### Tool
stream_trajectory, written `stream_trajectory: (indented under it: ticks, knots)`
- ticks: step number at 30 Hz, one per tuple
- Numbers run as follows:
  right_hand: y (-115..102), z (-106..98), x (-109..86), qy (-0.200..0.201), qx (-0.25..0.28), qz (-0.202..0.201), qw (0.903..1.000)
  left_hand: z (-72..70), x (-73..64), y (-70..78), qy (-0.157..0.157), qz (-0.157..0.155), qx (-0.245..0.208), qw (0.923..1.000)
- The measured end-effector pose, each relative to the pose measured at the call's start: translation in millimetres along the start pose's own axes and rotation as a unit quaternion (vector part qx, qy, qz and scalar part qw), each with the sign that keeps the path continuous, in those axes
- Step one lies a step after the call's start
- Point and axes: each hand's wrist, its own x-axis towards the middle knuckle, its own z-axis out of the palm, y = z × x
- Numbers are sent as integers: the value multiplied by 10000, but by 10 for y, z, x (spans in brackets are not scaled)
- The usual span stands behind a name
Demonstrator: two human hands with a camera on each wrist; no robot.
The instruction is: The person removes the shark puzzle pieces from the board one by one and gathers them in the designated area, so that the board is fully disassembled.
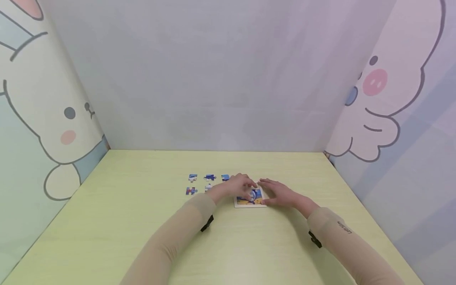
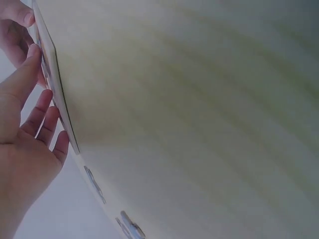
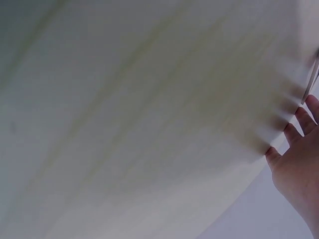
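Note:
A small jigsaw puzzle in a white-edged tray (image 1: 250, 205) lies on the table, with blue and yellow picture parts showing. My left hand (image 1: 238, 187) reaches over the tray, its fingertips down on the puzzle. In the left wrist view the thumb and spread fingers of this left hand (image 2: 30, 124) touch the tray (image 2: 62, 99); no piece is visible between them. My right hand (image 1: 281, 194) rests against the tray's right side, thumb near the front corner. The right wrist view shows the right hand's spread fingertips (image 3: 290, 130) on the tabletop.
Several loose puzzle pieces (image 1: 191, 191) lie left of the tray, some partly hidden by the left hand and forearm. The pale yellow table (image 1: 142, 206) meets a grey wall (image 1: 213, 130) behind. Cartoon-printed panels (image 1: 67, 118) stand on both sides.

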Motion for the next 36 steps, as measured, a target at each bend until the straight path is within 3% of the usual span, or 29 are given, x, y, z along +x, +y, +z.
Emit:
stream_trajectory:
  ticks: [15,25,36]
  knots:
    - [21,3,12,-15,-78,13,10000,-14,2,29,-161,-111,68,9998]
    - [35,9,22,-5,-165,-99,9998,-6,-1,34,-117,-231,-221,9994]
    - [29,9,25,-10,-154,-131,9998,-5,11,37,24,24,-625,9980]
